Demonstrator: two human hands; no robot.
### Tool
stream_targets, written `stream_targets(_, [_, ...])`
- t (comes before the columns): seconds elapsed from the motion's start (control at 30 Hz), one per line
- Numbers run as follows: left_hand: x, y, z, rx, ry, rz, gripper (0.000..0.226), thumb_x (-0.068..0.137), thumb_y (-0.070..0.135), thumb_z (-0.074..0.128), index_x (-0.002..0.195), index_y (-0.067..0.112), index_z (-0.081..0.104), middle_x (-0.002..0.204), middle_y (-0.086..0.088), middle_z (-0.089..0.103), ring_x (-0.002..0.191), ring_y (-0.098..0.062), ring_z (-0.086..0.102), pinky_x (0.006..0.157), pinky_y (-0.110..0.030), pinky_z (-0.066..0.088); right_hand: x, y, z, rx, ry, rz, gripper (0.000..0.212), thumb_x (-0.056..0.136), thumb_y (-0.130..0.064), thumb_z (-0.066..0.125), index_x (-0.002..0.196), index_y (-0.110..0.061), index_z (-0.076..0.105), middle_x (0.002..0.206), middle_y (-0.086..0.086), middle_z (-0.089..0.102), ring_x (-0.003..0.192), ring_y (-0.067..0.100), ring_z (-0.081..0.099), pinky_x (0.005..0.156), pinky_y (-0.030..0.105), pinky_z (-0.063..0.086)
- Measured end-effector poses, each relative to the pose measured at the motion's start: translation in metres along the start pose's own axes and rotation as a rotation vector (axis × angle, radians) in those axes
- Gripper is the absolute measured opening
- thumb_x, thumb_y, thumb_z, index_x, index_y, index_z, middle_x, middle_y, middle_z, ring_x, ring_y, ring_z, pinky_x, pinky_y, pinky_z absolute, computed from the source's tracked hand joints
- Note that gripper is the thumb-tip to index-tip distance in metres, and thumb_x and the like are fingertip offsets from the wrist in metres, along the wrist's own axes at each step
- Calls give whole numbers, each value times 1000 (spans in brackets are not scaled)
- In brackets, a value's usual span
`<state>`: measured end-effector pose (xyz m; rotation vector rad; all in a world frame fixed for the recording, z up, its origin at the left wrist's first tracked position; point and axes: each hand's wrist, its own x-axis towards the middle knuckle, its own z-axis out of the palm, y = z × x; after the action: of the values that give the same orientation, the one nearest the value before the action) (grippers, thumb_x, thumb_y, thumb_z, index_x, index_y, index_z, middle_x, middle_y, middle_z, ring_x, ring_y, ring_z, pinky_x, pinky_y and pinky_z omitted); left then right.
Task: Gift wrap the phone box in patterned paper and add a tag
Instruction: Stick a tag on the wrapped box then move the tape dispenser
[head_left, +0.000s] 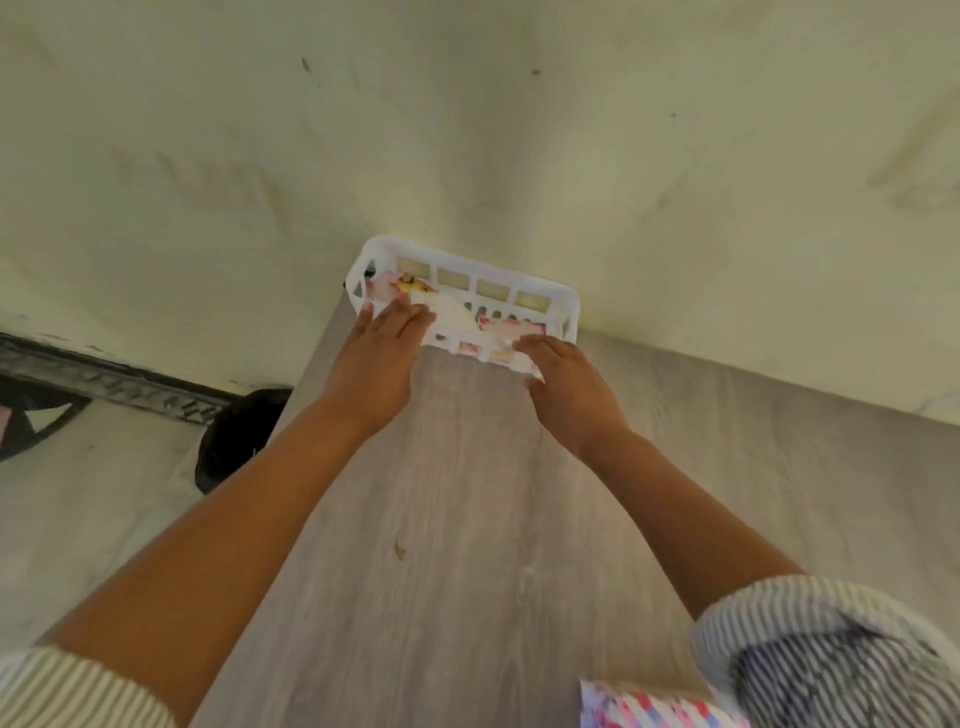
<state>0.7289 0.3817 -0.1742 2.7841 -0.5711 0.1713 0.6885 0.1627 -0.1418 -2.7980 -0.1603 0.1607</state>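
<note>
Hands first: your left hand (387, 340) lies flat with straight fingers on the near left corner of the basket (550, 297), fingertips reaching over the rim onto what is inside. Your right hand (558, 376) sits at the near right edge, fingers curled over the wall; whether they really clamp the rim is hidden by your knuckles, so I cannot tell. The basket stands at the far end of the table (457, 519), against the wall.

The step looks like drawing the basket toward you to get at the supplies. Take both near corners evenly and slide rather than lift, so the loose contents do not spill. Keep your left fingertips off the sheets inside, or they will crumple.

Inside the basket lie pinkish printed pieces (511, 328) and something white (452, 312), just beyond your left fingertips and just ahead of your right ones. Whether any of it is the tag is too blurred to say. Patterned paper (649, 709) shows at the bottom edge, by your right sleeve, well apart from both hands. No plain phone box shows; it may lie under that paper.
</note>
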Motion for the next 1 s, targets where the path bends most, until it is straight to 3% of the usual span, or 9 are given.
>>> stream_targets(0.1, [12,-5,-4,1,34,32,38,79,-3,62,116,7,59,116,-13,59,103,-35,58,85,-41,42,10,2,2,-8,54,51,39,90,-1,48,127,-12,52,127,5,55,117,25,49,90,38,46])
stream_targets(0.17, [10,0,-8,-20,4,44,33,76,-10,60,105,6,63,105,-13,61,85,-34,60,65,-34,40,10,5,2,-47,60,37,33,88,3,46,116,-8,59,116,7,58,108,26,52,81,36,46])
stream_targets(0.27, [-24,14,-18,-48,26,72,35,68,-15,63,94,7,66,90,-10,61,67,-29,60,50,-27,36,-15,6,-4,-48,98,-8,26,87,4,48,106,-6,64,104,8,61,98,26,54,75,34,46])
stream_targets(0.37, [-81,35,-27,-80,92,82,35,62,-13,72,90,8,67,84,-6,62,63,-23,58,49,-25,38,-64,5,0,-7,135,-75,18,89,0,53,98,-7,66,96,4,62,89,21,56,69,29,46])
stream_targets(0.53, [-179,72,-40,-138,49,28,38,61,-8,78,94,9,69,89,-4,63,71,-20,62,54,-28,49,-151,-2,10,126,165,-128,13,83,2,59,82,-10,63,82,4,60,75,19,56,60,25,45])
stream_targets(0.7, [-260,114,-45,-127,80,-24,17,78,2,62,91,9,70,85,-3,64,67,-19,62,50,-26,50,-220,-10,20,210,101,-125,13,81,0,57,77,-12,62,78,1,60,70,15,56,54,22,46])
stream_targets(0.83, [-304,137,-34,-118,69,-106,17,80,7,61,93,12,70,90,-3,65,72,-20,64,55,-28,53,-244,-10,28,162,-51,-51,12,89,-4,57,92,-10,67,97,4,65,86,15,57,72,15,42])
stream_targets(0.93, [-319,149,-31,-149,24,-173,30,66,-2,79,91,12,71,88,-2,66,72,-19,65,56,-28,54,-250,-17,25,132,-81,-94,16,88,-1,55,91,-10,69,96,5,67,89,22,61,86,33,51])
stream_targets(1.0, [-322,152,-34,-179,-14,-210,32,64,-1,81,90,14,71,88,0,66,71,-17,65,55,-28,55,-252,-21,23,51,-76,-136,17,88,-3,55,91,-13,69,97,2,69,94,21,61,99,39,44])
